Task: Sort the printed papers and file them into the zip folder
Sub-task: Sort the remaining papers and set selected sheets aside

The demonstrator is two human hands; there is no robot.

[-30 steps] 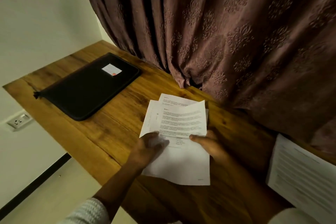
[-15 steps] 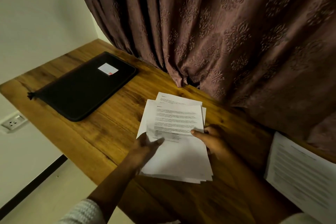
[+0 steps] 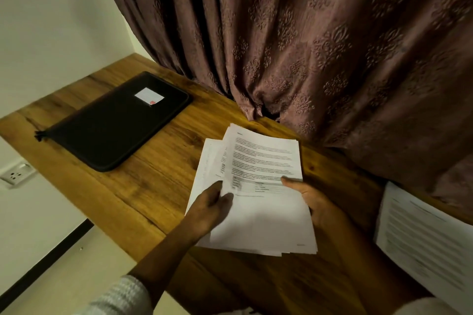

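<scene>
A stack of white printed papers is held just above the wooden table in the middle of the view. My left hand grips the stack's left edge, thumb on top. My right hand holds the right edge, thumb pressed on the top sheet. The top sheets are fanned to the right, so a lower sheet shows at the left. The black zip folder lies closed at the far left of the table, with a white label on its cover.
Another printed sheet lies at the right edge of the table. A brown patterned curtain hangs along the table's far side. A wall socket sits below the table's left end.
The top sheets have slid to the right and away from me, baring more of the lower sheet at the left. Both hands keep hold of the stack.
</scene>
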